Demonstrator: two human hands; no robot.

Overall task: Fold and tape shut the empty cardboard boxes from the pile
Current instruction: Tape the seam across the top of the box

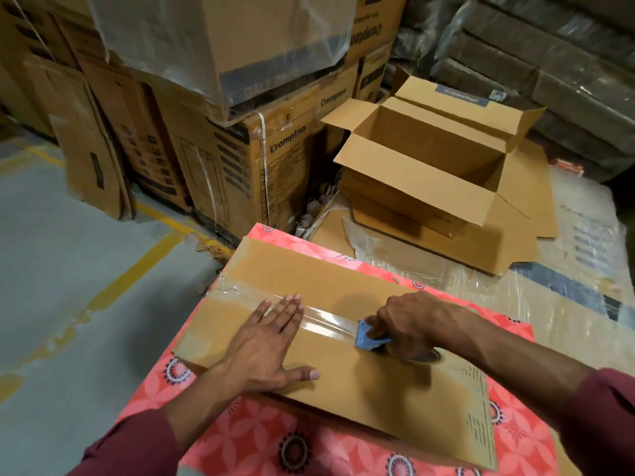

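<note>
A closed cardboard box [330,276] lies on a table with a red flowered cloth [261,438]. A strip of clear tape [319,319] runs along the box's middle seam from its left end. My left hand [264,348] lies flat with straight fingers on the box top, fingertips on the tape. My right hand [412,324] grips a blue tape dispenser [371,336] pressed on the seam at the tape's right end. An open empty cardboard box [412,180] stands on the floor behind the table, flaps up.
Stacked printed cartons [240,159], some under plastic film, rise at the back left. Flat cardboard sheets [481,249] and plastic wrap lie under the open box. Wrapped dark bundles [549,63] fill the back right. Grey floor with yellow lines [130,273] is on the left.
</note>
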